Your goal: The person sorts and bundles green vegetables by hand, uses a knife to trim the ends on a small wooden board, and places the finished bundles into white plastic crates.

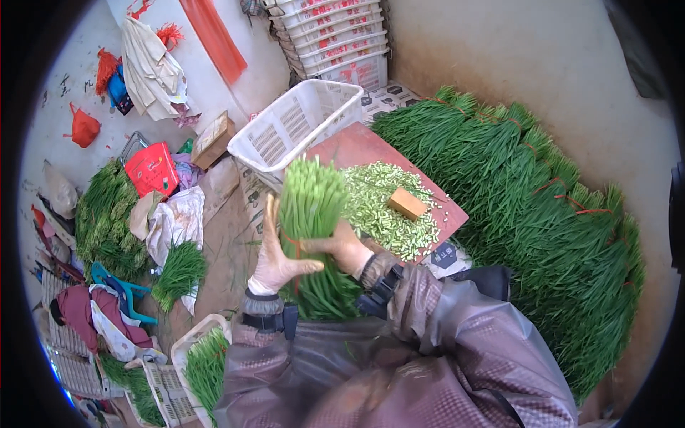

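An upright bundle of green stalks (312, 200), perhaps chives, stands in front of me with its pale cut ends upward. An orange-red band circles it. My right hand (346, 250), gloved, grips the bundle from the right, thumb across its front. On the other side, my gloved left hand (275, 250) lies against the bundle, fingers stretched upward and thumb spread out below the right thumb. The bundle's lower leafy part rests by my lap. Just beyond is a red board (448, 214) with many short chopped stalk pieces (378, 192) and a tan block (407, 204) on it.
A white plastic basket (257, 139) sits behind the board, near stacked white crates (349, 43). Banded green bundles (521, 207) are heaped along the right wall. At left are more greens (110, 214), a red box (153, 170), a blue stool (132, 292) and a seated person (89, 314).
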A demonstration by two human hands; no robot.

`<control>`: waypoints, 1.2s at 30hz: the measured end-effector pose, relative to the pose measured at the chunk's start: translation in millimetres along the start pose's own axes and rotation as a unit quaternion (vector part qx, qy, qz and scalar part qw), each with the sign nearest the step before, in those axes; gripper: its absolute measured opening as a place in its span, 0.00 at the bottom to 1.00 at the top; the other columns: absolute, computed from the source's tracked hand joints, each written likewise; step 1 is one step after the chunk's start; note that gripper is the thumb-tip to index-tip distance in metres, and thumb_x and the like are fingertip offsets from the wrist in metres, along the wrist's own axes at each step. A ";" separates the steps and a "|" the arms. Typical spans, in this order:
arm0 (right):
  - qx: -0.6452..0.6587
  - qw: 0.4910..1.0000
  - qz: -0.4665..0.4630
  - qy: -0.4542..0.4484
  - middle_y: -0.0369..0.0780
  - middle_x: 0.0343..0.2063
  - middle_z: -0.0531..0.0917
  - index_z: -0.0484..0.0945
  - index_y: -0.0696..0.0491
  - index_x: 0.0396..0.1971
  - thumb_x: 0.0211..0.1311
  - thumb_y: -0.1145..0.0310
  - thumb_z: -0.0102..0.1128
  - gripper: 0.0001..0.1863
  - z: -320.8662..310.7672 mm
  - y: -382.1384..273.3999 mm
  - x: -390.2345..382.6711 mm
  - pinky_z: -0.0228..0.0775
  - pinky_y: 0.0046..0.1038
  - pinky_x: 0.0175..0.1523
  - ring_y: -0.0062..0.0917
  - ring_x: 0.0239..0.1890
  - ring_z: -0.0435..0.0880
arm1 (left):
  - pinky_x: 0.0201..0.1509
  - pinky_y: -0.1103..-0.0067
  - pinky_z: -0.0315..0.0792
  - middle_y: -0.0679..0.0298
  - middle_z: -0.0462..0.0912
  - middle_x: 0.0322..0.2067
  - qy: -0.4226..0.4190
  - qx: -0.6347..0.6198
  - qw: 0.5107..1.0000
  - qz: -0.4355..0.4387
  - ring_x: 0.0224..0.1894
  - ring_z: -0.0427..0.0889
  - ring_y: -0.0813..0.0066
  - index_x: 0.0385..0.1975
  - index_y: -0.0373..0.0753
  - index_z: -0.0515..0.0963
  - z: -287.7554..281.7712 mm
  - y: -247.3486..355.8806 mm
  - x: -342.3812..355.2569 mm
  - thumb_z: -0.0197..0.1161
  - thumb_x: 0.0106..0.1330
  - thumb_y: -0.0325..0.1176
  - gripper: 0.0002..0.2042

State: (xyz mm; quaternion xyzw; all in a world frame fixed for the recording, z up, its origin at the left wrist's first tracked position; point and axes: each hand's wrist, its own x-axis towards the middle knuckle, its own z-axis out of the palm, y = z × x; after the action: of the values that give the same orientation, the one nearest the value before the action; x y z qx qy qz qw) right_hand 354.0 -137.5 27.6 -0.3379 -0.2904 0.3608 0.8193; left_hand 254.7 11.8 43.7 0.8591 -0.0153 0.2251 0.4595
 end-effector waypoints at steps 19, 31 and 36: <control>-0.802 0.572 0.126 0.116 0.52 0.36 0.82 0.73 0.43 0.59 0.67 0.46 0.54 0.26 -257.7 -17.4 -2.3 0.77 0.44 0.40 0.47 0.34 0.85 | 0.59 0.71 0.75 0.51 0.81 0.51 -0.028 0.418 0.881 -0.219 0.53 0.82 0.57 0.62 0.36 0.69 -88.6 141.9 -116.4 0.81 0.36 0.43 0.46; -0.642 0.704 -0.241 -0.187 0.44 0.33 0.82 0.79 0.44 0.47 0.58 0.63 0.66 0.16 61.8 27.5 -40.2 0.77 0.35 0.32 0.35 0.33 0.83 | 0.44 0.64 0.78 0.54 0.80 0.42 0.096 0.437 0.862 -0.238 0.41 0.83 0.52 0.58 0.39 0.68 -3.8 60.5 -191.0 0.75 0.42 0.47 0.41; -0.820 0.557 -0.114 -0.062 0.47 0.26 0.81 0.80 0.46 0.44 0.68 0.55 0.55 0.13 -71.6 34.9 6.5 0.75 0.45 0.34 0.43 0.28 0.83 | 0.35 0.64 0.78 0.55 0.78 0.37 0.139 0.477 0.843 -0.208 0.35 0.83 0.54 0.56 0.39 0.71 2.2 68.4 -197.7 0.74 0.45 0.45 0.36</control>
State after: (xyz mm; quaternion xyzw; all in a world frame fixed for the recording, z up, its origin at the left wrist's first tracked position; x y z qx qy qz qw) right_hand 395.4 -139.1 -40.7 -0.8045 -0.5474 -0.1096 0.2028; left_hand 61.9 -65.1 17.0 0.9151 0.3364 0.2207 0.0267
